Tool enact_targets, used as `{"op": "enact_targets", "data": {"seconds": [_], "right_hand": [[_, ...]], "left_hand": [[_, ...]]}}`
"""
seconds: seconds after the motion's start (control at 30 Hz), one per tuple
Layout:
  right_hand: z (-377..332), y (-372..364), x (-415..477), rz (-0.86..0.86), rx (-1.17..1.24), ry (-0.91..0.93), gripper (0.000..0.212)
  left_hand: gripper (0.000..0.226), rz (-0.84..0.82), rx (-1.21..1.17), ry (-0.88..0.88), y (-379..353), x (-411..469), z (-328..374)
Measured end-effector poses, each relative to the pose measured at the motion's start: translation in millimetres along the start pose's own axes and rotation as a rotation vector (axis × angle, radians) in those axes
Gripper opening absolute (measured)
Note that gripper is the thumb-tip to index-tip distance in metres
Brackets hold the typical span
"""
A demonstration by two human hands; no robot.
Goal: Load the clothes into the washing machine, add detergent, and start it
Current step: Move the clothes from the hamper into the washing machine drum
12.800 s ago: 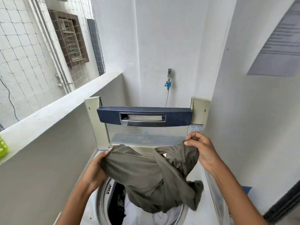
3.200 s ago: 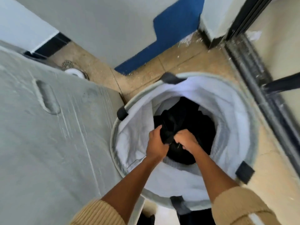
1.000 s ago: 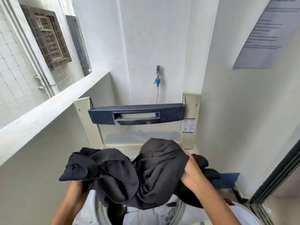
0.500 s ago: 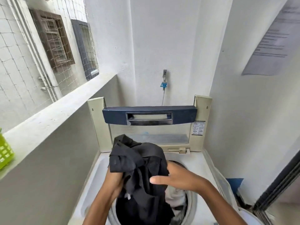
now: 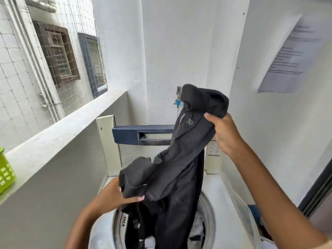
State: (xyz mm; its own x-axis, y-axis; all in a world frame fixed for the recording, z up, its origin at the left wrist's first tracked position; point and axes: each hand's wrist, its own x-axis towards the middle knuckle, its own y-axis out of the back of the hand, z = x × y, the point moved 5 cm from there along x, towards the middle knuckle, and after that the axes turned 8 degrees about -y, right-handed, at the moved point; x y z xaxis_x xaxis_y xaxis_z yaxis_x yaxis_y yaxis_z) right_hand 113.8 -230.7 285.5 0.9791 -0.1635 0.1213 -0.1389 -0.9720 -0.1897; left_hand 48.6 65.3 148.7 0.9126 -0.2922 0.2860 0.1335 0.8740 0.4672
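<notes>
Both hands closed on the black garment [image 5: 172, 169]: right hand [image 5: 224, 133] high, left hand [image 5: 115, 193] low. Its tail could snag the washing machine [image 5: 221, 193] drum rim.

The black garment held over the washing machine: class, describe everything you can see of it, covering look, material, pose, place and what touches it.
The black garment is dark, soft, matte woven cloth, creased, with faint pale stitching near its top. It hangs stretched diagonally: the right hand grips its bunched upper end high up, while the left hand pinches a folded edge lower down. Its lower part drops into the open drum of the top-loading washing machine, where other laundry lies.
</notes>
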Motion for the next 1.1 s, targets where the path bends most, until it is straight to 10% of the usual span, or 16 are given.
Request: {"op": "enact_targets", "data": {"seconds": [0.13, 0.37, 0.5, 0.67, 0.73, 1.1], "right_hand": [[-29.1, -19.1, 4.6, -0.200, -0.047, 0.041, 0.021], [-44.8, -59.6, -4.2, -0.356, -0.424, 0.107, 0.027], [-63.6, -84.8, -17.3, -0.400, -0.633, 0.206, 0.026], [-97.5, -99.3, -26.0, -0.419, -0.683, 0.457, 0.018], [-87.4, -88.1, -25.2, -0.361, -0.623, 0.473, 0.024], [142.8, -56.5, -70.0, -0.504, -0.498, -0.362, 0.037]], "left_hand": [[0.058, -0.264, -0.097, 0.030, -9.1, 1.9, 16.2], [0.069, 0.246, -0.220, -0.229, -0.9, 34.7, 93.0], [0.098, 0.163, -0.230, -0.279, -5.0, 64.4, 129.5], [0.004, 0.255, -0.128, -0.227, 12.6, 106.9, 157.8], [0.018, 0.450, -0.175, -0.272, 28.9, 113.6, 166.1], [0.024, 0.508, -0.904, -0.277, 39.8, 127.2, 160.9]]}}
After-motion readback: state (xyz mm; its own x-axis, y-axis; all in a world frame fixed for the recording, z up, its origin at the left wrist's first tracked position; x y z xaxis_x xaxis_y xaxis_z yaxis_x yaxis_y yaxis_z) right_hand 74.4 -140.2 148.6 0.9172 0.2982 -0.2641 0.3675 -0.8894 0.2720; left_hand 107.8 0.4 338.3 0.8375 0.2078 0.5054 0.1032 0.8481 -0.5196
